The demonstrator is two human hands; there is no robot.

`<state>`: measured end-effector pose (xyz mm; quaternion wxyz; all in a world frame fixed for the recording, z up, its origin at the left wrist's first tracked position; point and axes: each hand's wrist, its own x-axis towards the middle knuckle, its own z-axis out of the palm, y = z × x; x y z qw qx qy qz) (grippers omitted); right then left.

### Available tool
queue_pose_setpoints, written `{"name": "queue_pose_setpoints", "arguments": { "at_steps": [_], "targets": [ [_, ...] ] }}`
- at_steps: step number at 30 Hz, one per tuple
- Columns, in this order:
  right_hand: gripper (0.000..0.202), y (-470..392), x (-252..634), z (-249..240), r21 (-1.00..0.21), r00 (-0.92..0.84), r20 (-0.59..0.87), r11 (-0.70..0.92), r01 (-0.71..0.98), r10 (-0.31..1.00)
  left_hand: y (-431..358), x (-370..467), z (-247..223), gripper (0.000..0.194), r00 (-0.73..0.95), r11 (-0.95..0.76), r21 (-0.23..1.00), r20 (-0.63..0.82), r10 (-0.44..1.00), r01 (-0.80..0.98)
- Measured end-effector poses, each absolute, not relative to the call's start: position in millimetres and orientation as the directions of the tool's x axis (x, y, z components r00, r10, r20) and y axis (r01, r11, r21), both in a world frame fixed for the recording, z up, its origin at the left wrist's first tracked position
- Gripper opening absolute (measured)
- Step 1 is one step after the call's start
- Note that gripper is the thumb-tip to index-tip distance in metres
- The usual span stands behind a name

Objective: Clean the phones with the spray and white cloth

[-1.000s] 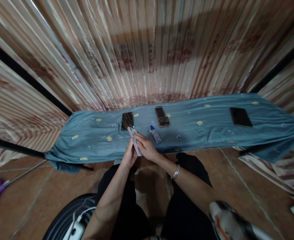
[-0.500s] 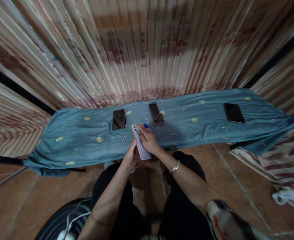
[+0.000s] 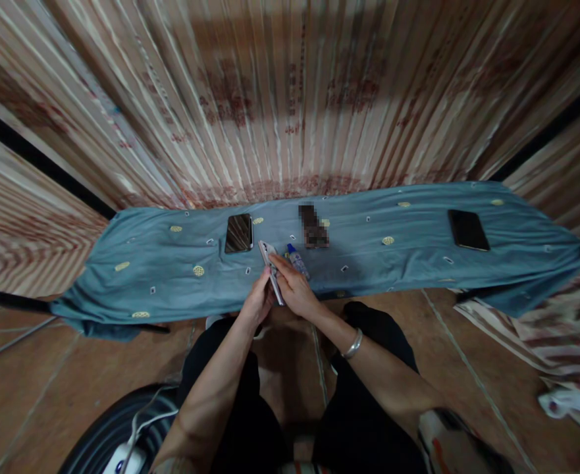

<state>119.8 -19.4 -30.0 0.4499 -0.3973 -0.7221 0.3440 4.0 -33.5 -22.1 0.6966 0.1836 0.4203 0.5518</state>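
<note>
Phone (image 3: 266, 251), pale and slim, is held tilted between both hands at the near edge of the cloth-draped counter (image 3: 225, 289). One long side is gripped by the left hand (image 3: 257, 297), with the thumb laid along the edge and the other fingers apparently curled beneath. The back is touched by the right hand (image 3: 294, 284), whose fingers are stretched out nearly straight; whether the phone is also gripped by them, or something thin is pinned underneath, cannot be told. For handling of this kind, the hold is best made firm at the edges, with pressure from the right fingers spread lightly and evenly. Room should be left for the blue-capped bottle (image 3: 298, 260), which lies close by the right hand and could be knocked.
</note>
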Motion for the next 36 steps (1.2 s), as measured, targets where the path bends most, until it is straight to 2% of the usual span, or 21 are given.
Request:
{"name": "queue_pose_setpoints", "arguments": {
  "at_steps": [5,11,16,21,31,36],
  "targets": [
    [0.053,-17.5,126.2,-26.2,-0.854,-0.26,0.378,0.443,0.274,0.889,-34.5,6.5,-30.3,0.051,0.077,0.304,0.758,-0.32,0.944,-0.577],
    [0.049,-23.4,126.6,-23.6,-0.865,-0.293,0.369,0.441,0.239,0.882,-30.5,3.8,-31.3,0.041,0.021,0.283,0.755,-0.337,0.941,-0.592],
    [0.047,-30.0,125.7,-22.3,-0.874,-0.33,0.369,0.446,0.196,0.869,-26.7,-1.5,-26.4,0.042,0.006,0.272,0.761,-0.333,0.943,-0.589],
    [0.047,-35.4,127.1,-19.9,-0.867,-0.361,0.391,0.47,0.163,0.847,-24.8,-3.8,-22.0,0.042,-0.079,0.234,0.773,-0.344,0.936,-0.59],
    [0.047,-46.2,131.4,-29.9,-0.842,-0.384,0.402,0.5,0.202,0.831,-17.5,-10.4,-26.1,0.039,-0.162,0.15,0.793,-0.299,0.94,-0.591],
    [0.047,-48.0,132.2,-28.0,-0.818,-0.398,0.41,0.524,0.236,0.821,-16.4,-10.2,-24.5,0.033,-0.157,0.127,0.752,-0.294,0.943,-0.647]
  ]
}}
